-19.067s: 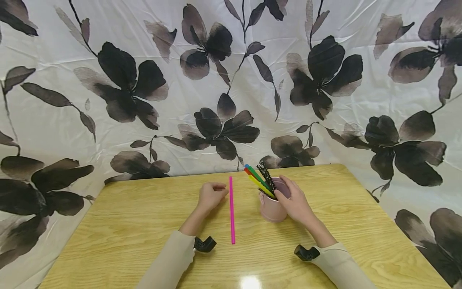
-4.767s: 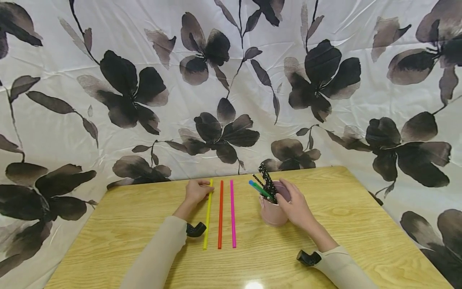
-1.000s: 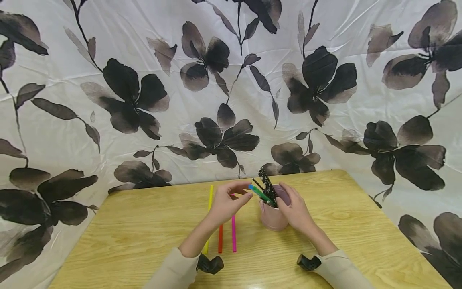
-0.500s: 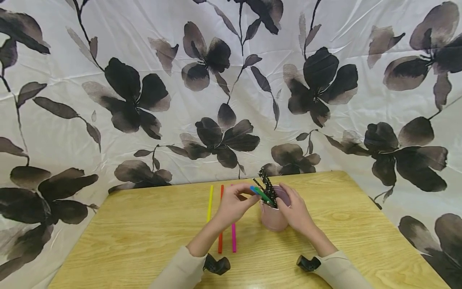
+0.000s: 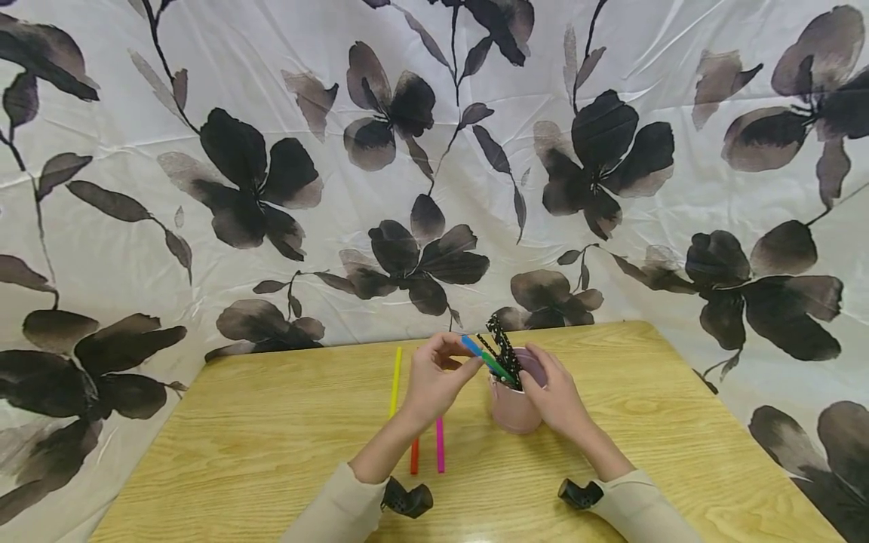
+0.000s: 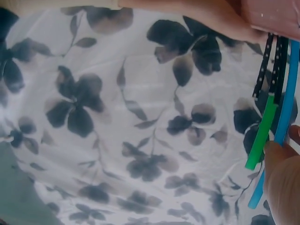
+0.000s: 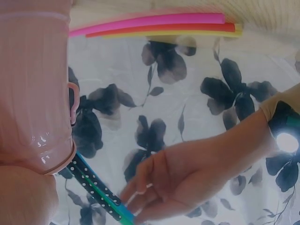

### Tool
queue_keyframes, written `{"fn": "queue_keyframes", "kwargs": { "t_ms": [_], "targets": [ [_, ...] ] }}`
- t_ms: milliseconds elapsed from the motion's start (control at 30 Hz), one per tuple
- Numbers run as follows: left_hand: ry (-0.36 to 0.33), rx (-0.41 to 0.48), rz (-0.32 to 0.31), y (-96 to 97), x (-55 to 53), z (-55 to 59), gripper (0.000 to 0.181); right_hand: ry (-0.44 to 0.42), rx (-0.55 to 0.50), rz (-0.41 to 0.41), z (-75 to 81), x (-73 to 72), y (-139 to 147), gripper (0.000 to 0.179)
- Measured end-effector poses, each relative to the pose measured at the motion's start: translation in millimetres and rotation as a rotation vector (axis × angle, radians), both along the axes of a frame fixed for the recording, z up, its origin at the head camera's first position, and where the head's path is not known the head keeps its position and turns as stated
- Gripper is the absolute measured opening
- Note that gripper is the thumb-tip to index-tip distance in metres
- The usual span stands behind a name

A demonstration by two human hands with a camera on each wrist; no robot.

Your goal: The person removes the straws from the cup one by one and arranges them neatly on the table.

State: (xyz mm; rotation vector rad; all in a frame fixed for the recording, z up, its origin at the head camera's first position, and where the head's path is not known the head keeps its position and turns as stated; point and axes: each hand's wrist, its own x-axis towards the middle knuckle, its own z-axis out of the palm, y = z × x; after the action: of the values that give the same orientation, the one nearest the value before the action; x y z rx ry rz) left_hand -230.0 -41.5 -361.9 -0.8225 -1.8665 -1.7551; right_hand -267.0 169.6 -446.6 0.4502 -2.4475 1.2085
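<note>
My left hand [image 5: 434, 381] pinches a blue straw [image 5: 471, 345] between thumb and fingers, near its upper end. That straw's lower part is still inside a small pink bucket [image 5: 516, 415]. My right hand [image 5: 557, 388] grips the bucket at its right side and rim. A green straw [image 6: 261, 133] and several black straws with white dots [image 5: 502, 343] lean out of the bucket toward the left. In the right wrist view the bucket's small side loop [image 7: 74, 103] shows, with the left hand [image 7: 187, 178] at the straws' ends.
On the wooden table [image 5: 271, 437], a yellow straw [image 5: 396, 381], a red straw [image 5: 415, 456] and a pink straw [image 5: 440, 445] lie side by side, partly hidden by the left arm. A floral cloth [image 5: 292, 151] hangs behind the table.
Earlier the red and yellow straws left the bucket and were laid beside the pink one. Since then my left hand has moved right to the bucket, pinched the blue straw and drawn it slightly up.
</note>
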Motion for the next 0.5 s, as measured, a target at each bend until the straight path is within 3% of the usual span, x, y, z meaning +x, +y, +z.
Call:
{"fn": "queue_keyframes", "kwargs": {
  "t_ms": [267, 500],
  "targets": [
    [0.12, 0.139, 0.001, -11.5, 5.2, 24.3, 0.01, -0.006, -0.006, 0.001, 0.8, 2.1, -0.7, 0.049],
    [0.116, 0.399, -0.032, -33.1, -1.2, 44.7, 0.012, -0.014, -0.012, 0.005, 2.2, 2.7, -1.6, 0.049]
  ]
}}
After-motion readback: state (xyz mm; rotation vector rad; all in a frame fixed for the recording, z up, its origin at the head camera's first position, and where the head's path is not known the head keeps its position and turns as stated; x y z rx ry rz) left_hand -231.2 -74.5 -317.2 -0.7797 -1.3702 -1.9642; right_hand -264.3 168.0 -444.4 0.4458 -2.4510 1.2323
